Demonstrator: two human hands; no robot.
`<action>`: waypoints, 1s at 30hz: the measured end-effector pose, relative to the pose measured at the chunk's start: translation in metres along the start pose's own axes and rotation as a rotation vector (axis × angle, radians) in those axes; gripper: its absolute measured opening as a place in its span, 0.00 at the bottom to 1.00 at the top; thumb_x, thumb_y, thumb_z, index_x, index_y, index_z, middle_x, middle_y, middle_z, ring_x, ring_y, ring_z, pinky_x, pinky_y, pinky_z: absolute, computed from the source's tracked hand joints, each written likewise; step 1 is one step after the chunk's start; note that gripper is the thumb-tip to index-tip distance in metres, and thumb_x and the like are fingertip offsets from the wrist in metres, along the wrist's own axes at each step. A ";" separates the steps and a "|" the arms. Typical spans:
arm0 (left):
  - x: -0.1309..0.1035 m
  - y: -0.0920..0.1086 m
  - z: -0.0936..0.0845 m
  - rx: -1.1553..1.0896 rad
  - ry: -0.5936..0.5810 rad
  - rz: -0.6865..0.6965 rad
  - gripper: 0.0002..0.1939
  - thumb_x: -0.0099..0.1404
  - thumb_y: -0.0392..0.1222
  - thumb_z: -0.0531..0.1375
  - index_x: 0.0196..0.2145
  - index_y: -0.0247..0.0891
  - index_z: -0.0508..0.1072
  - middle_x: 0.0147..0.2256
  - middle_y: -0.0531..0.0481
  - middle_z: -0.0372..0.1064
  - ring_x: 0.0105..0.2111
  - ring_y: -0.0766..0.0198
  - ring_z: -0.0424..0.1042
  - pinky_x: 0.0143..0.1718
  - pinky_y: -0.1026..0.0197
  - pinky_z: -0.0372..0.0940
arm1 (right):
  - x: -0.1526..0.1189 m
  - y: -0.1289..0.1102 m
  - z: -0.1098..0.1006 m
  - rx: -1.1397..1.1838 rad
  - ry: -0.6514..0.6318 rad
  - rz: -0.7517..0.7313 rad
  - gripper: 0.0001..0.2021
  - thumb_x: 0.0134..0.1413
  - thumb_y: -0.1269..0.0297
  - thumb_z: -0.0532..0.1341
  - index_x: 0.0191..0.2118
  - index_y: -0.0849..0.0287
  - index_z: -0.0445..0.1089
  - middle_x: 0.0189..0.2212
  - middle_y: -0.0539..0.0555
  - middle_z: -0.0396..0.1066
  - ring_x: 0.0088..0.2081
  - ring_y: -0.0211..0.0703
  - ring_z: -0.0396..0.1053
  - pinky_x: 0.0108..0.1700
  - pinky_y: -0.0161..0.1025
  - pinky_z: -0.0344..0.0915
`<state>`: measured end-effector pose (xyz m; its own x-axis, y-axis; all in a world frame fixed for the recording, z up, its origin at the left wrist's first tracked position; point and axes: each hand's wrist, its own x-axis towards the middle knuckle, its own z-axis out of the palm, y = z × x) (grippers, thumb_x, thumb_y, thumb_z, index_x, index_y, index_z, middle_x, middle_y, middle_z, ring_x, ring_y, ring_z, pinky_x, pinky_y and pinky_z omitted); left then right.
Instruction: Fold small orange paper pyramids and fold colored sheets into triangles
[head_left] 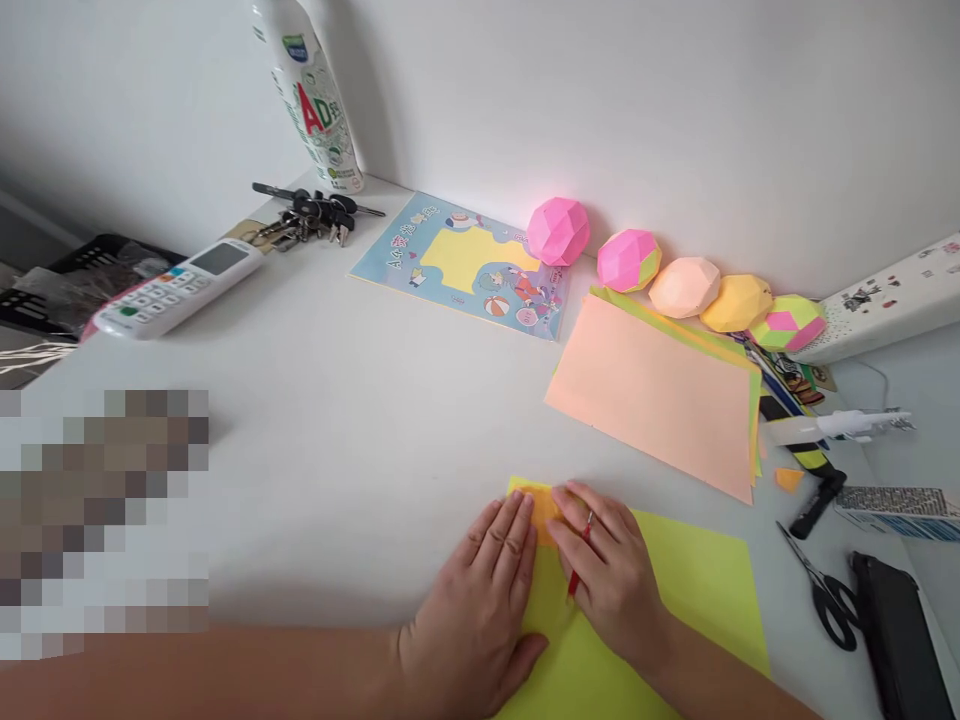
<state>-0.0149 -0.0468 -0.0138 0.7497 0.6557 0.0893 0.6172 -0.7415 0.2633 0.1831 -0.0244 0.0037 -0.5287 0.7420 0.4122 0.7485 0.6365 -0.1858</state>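
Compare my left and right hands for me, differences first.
The left hand lies flat, while the right hand curls around a red pencil. The right hand wears a ring; the left hand shows none. Both are over the yellow-green sheet.

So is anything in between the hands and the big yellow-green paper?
Yes, a small orange piece lies on the yellow-green paper by its far-left corner, at the fingertips of the left hand and right hand. The right hand holds a thin red tool.

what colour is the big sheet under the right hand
The big sheet under the right hand is yellow-green, as the head view shows.
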 end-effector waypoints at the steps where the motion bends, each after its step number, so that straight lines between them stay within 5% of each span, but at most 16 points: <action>1: 0.000 0.000 -0.001 -0.009 -0.005 0.007 0.38 0.68 0.54 0.47 0.63 0.17 0.52 0.64 0.21 0.45 0.66 0.33 0.39 0.64 0.38 0.37 | -0.002 0.000 -0.002 0.010 -0.021 -0.013 0.16 0.56 0.80 0.53 0.45 0.58 0.71 0.48 0.60 0.75 0.55 0.53 0.67 0.49 0.51 0.70; 5: 0.001 -0.003 -0.004 -0.040 -0.020 0.009 0.40 0.67 0.55 0.50 0.66 0.23 0.45 0.65 0.21 0.40 0.65 0.30 0.37 0.62 0.34 0.38 | -0.006 -0.002 -0.005 0.018 -0.029 -0.046 0.13 0.58 0.78 0.54 0.44 0.62 0.72 0.49 0.63 0.74 0.58 0.55 0.65 0.51 0.52 0.69; 15: 0.005 -0.004 -0.012 0.033 0.040 -0.006 0.39 0.67 0.62 0.47 0.60 0.22 0.61 0.61 0.23 0.53 0.64 0.31 0.47 0.62 0.38 0.38 | -0.004 -0.003 -0.003 -0.004 -0.013 -0.061 0.14 0.60 0.78 0.51 0.41 0.67 0.73 0.47 0.67 0.74 0.58 0.55 0.64 0.51 0.52 0.71; 30: 0.008 -0.007 -0.012 0.082 0.136 -0.009 0.43 0.63 0.68 0.48 0.55 0.21 0.67 0.57 0.25 0.61 0.60 0.35 0.56 0.61 0.42 0.40 | -0.003 0.000 -0.003 0.057 -0.042 -0.049 0.14 0.60 0.80 0.51 0.43 0.70 0.73 0.48 0.69 0.73 0.57 0.57 0.65 0.52 0.52 0.68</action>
<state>-0.0157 -0.0344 -0.0033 0.7082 0.6714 0.2182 0.6453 -0.7410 0.1858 0.1859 -0.0273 0.0054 -0.5816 0.7169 0.3845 0.6977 0.6826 -0.2174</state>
